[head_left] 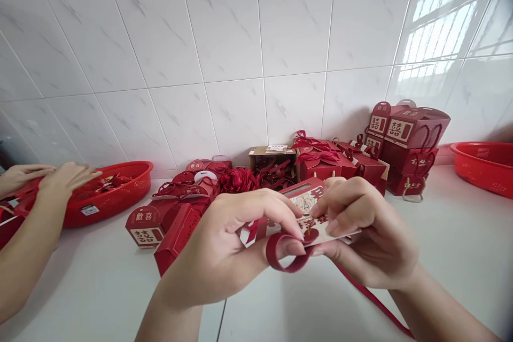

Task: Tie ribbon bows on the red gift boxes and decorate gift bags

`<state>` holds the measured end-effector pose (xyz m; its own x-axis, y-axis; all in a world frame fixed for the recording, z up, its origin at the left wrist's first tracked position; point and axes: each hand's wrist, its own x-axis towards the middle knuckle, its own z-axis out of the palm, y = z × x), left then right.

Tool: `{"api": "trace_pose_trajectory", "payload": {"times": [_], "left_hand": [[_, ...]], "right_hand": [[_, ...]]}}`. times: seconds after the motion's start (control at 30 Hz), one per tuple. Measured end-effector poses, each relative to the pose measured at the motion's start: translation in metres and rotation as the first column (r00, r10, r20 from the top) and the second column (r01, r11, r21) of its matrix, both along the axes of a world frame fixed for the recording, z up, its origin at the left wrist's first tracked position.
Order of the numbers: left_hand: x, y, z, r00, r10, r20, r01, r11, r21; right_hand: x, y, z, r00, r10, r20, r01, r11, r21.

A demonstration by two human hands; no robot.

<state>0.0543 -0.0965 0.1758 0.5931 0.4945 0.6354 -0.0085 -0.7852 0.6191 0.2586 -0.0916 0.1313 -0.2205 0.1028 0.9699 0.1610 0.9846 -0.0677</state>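
Observation:
Both my hands are raised over the table, closed around a printed red-and-cream card (305,202). My left hand (232,240) pinches a dark red ribbon (271,256) between thumb and fingertips at the card's near edge. The ribbon curls into a loop around the left thumb tip. My right hand (372,235) grips the card's right side, thumb below and fingers bent on top. A red ribbon tail runs from beneath the right hand down to the lower right. Part of a red surface shows behind the card; what it belongs to is mostly hidden.
Red gift boxes stand at left (148,222) and in a stack at right (414,128). Between them are a ribbon bundle (239,179) and a cardboard box (256,159). Red baskets stand left (116,203) and right (481,163). Another person's hands (66,179) work at left.

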Motion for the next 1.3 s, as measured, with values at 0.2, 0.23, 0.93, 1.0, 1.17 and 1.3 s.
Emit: {"api": "trace_pose_trajectory", "payload": {"times": [0.2, 0.23, 0.93, 1.0, 1.17, 1.3], "left_hand": [[0.001, -0.012, 0.004, 0.995, 0.092, -0.038, -0.082, 0.973, 0.215], [0.002, -0.014, 0.004, 0.994, 0.102, -0.034, -0.09, 0.965, 0.245], [-0.003, -0.019, 0.0, 0.984, 0.13, -0.118, -0.1, 0.968, 0.231], [-0.002, -0.019, 0.0, 0.97, 0.204, -0.133, -0.169, 0.956, 0.239], [0.0, -0.02, -0.001, 0.953, 0.236, -0.191, -0.191, 0.955, 0.226], [0.0, -0.018, -0.002, 0.947, 0.242, -0.211, -0.191, 0.953, 0.236]], "right_hand": [[-0.001, -0.002, 0.006, 0.999, -0.049, -0.007, 0.05, 0.998, 0.032], [-0.001, -0.002, 0.006, 0.999, -0.049, -0.006, 0.049, 0.998, 0.035], [-0.003, -0.002, 0.003, 0.991, -0.117, 0.058, 0.109, 0.986, 0.127], [-0.004, -0.002, 0.003, 0.992, -0.109, 0.059, 0.102, 0.987, 0.123], [-0.008, -0.001, 0.001, 0.996, -0.08, 0.05, 0.074, 0.991, 0.114], [-0.01, 0.002, 0.0, 0.997, -0.074, 0.017, 0.072, 0.993, 0.093]]}}
